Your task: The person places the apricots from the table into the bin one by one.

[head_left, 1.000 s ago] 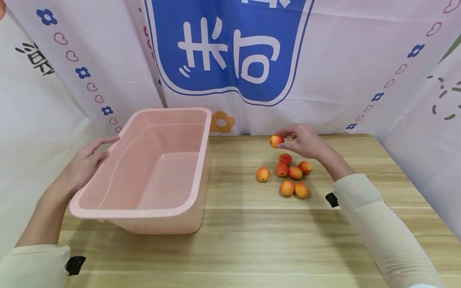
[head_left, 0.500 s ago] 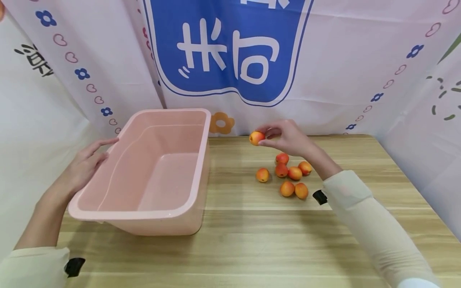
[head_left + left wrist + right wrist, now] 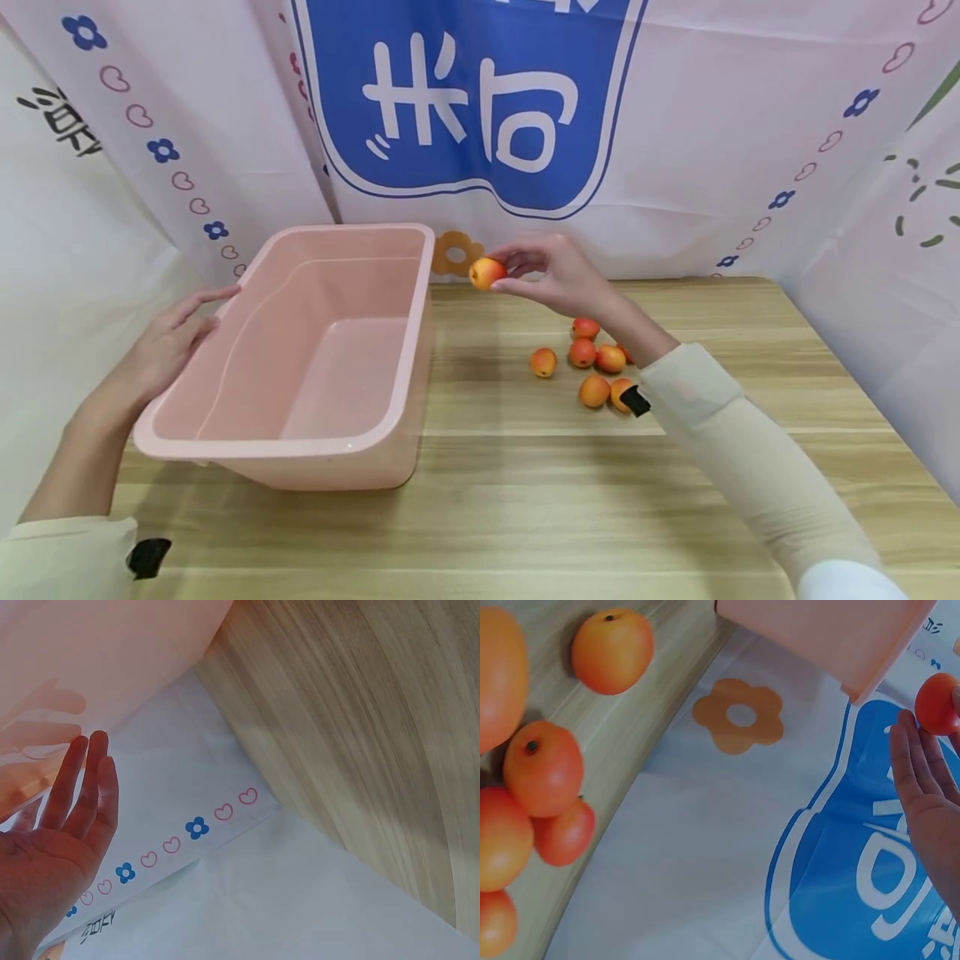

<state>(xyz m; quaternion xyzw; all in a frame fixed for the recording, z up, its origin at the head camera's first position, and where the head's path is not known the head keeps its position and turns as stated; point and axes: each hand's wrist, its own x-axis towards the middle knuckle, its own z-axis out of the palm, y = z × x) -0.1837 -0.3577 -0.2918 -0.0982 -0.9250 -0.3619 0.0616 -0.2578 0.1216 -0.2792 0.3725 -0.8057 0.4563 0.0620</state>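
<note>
- While our left hand (image 3: 161, 350) rests with straight, relaxed fingers against the outer left wall of the pink tub (image 3: 315, 433), it grips nothing; the left wrist view shows the palm flat beside that wall (image 3: 97, 645).
- We see the tub sitting on the left part of the wooden table (image 3: 525, 500), its inside bare.
- Just right of the tub's far corner, we pinch one apricot (image 3: 487, 272) between thumb and fingertips of our right hand (image 3: 555, 275), held in the air above the table; the right wrist view shows it at the fingertips (image 3: 937, 703).
- Further right of the tub, we count at least five loose apricots (image 3: 592, 367) clustered on the table, partly hidden behind our right sleeve (image 3: 720, 433).
</note>
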